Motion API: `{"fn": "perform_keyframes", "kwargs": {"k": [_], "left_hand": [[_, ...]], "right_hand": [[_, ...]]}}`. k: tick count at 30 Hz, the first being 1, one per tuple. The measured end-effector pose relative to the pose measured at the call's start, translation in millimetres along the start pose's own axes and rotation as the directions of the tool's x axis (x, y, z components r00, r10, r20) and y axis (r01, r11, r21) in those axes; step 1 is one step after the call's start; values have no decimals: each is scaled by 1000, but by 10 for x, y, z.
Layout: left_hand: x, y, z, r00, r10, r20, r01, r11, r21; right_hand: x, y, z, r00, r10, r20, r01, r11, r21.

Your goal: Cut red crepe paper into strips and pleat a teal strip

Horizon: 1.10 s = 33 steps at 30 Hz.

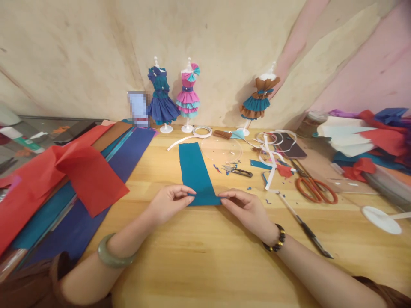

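Note:
A strip of teal crepe paper [195, 167] lies lengthwise on the wooden table, its near end folded or raised slightly into a narrow band. My left hand [171, 202] pinches the left corner of that near edge between thumb and fingers. At the opposite corner my right hand [245, 209] grips the edge in the same way, so the band is stretched straight between them. Just beyond my right hand lie small thread snips [239, 171] among tiny paper scraps.
Orange-handled scissors [316, 190] and a slim brush-like tool [308, 229] lie to the right. Coloured paper sheets [73, 214] are stacked on the left. Three mini dress forms, including one in pink [189, 92], stand along the wall. White ribbon [271, 164] curls at the back right.

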State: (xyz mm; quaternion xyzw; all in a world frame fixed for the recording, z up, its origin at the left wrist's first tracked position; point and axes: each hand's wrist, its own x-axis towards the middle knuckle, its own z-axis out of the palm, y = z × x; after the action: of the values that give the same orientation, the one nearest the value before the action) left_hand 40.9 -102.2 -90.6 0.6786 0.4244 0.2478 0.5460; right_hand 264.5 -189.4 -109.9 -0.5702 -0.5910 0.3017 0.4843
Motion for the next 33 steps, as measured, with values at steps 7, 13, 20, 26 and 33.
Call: {"fn": "perform_keyframes", "kwargs": {"k": [7, 13, 20, 26, 33], "left_hand": [[19, -6, -16, 1000, -18, 10, 19, 998, -63], [16, 14, -28, 1000, -2, -2, 2, 998, -69], [24, -20, -42, 999, 13, -33, -16, 993, -114], [21, -8, -47, 1000, -9, -28, 5, 991, -137], [-5, 20, -63, 1000, -11, -20, 9, 996, -92]], "right_hand": [[-6, 6, 5, 999, 34, -10, -34, 998, 47], [-6, 4, 8, 999, 42, -25, -40, 996, 80], [-4, 22, 11, 999, 29, -35, -25, 994, 111], [-6, -1, 0, 1000, 0, -29, 2, 996, 90], [-9, -35, -25, 999, -47, 8, 47, 997, 62]]}}
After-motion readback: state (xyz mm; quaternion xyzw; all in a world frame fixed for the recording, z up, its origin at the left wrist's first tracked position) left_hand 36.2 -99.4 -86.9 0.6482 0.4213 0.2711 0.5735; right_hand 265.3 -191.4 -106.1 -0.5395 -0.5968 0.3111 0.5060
